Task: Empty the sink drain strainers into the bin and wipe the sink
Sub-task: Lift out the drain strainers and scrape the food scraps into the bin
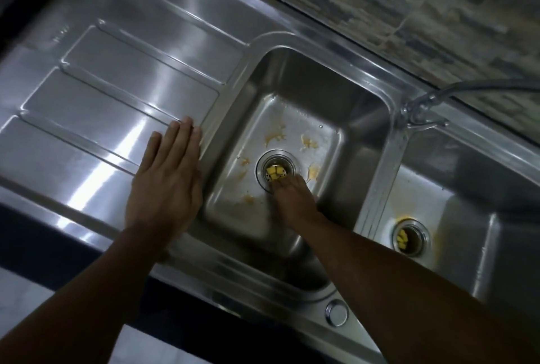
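A: Where does the person stand with the first strainer?

B: The right hand (293, 197) is down in the left basin (365, 118), fingertips at the near rim of the left strainer (277, 172). Whether the grip has closed on it cannot be told; the fingers are blurred and curled over the edge. The strainer sits in its drain with yellow scraps (274, 173) in it.

A: And the other hand?

B: The left hand (166, 185) lies flat and spread on the drainboard (117, 86), just left of that basin, holding nothing.

A: What could go wrong?

B: Wet steel and a shallow pinch: the strainer could slip on the way up and tip, dropping scraps down the open drain. Tilting it on the way to the bin, which is out of view, would scatter them too.

A: Anything else?

B: The second strainer (410, 236), in the right basin (467, 188) to the right of the first, holds scraps as well and is easily forgotten. The yellowish smears (274, 137) around the left strainer may spread rather than lift if they are wiped before the scraps are cleared.
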The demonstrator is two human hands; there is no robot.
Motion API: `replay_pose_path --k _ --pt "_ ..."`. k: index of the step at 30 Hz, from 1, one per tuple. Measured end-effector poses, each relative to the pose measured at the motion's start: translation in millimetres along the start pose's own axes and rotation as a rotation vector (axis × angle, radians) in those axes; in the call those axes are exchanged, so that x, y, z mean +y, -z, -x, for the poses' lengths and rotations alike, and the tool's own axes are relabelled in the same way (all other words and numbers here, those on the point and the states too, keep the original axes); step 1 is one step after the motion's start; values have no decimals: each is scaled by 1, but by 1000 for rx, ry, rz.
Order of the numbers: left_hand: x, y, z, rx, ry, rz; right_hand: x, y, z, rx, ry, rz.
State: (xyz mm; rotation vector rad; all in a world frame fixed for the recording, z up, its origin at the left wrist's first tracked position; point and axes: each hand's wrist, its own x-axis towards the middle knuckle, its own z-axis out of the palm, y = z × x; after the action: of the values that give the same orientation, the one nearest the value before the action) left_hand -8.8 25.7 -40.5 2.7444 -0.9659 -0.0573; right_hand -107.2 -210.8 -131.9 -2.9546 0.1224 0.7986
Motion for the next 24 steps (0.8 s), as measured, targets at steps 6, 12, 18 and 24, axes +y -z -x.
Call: replay_pose_path --k 6,12,18,24 --pt "0 -2 0 11 7 -14 -1 2 -6 100 -55 -9" --pt "-1 -4 -1 5 8 -35 5 1 -15 131 -106 -99" --pt "-1 -4 -1 17 8 -25 11 3 -14 177 -112 -110" --pt "0 -3 0 17 -7 -15 9 10 -13 174 -125 -301"
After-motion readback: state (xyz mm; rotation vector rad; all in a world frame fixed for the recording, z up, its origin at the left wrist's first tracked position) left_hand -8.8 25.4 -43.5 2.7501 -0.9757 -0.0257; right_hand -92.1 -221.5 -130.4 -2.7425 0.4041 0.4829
